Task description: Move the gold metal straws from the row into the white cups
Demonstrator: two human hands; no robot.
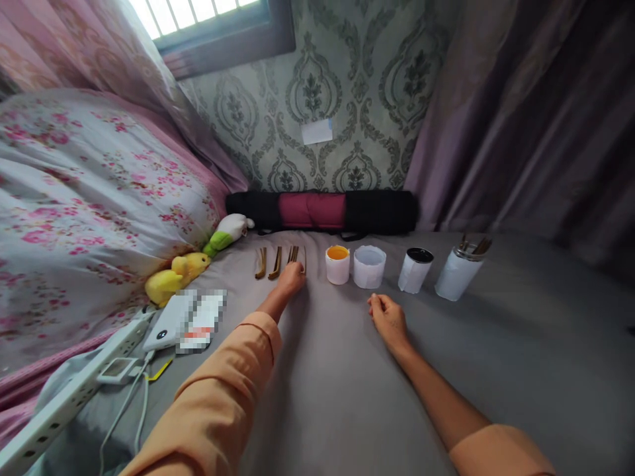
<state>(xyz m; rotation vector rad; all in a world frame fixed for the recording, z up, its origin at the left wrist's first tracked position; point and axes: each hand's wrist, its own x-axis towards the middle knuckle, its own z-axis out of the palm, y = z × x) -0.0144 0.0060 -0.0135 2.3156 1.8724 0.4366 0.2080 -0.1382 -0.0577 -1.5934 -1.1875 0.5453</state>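
Observation:
On the grey sheet lie small groups of thin brown sticks point(274, 263), side by side. My left hand point(292, 279) reaches over the rightmost group, its fingers bent and closed at a thin stick point(304, 258); the fingertips are partly hidden. My right hand point(388, 318) is curled with thumb and fingers together, nothing visible in it, just in front of a wide white container point(370, 272). To its left stands a white-wrapped cup with an orange inside point(338, 268). Farther right are a white-wrapped can with a dark top point(415, 274) and a tilted white jar point(456, 277) holding brown sticks.
A black and maroon roll point(312, 210) lies along the wall. At left are a yellow plush toy point(171, 281), a green and white plush point(228, 235), a white power bank point(169, 324), a power strip point(79, 390) and cables. A floral cloth point(99, 198) bulges behind them.

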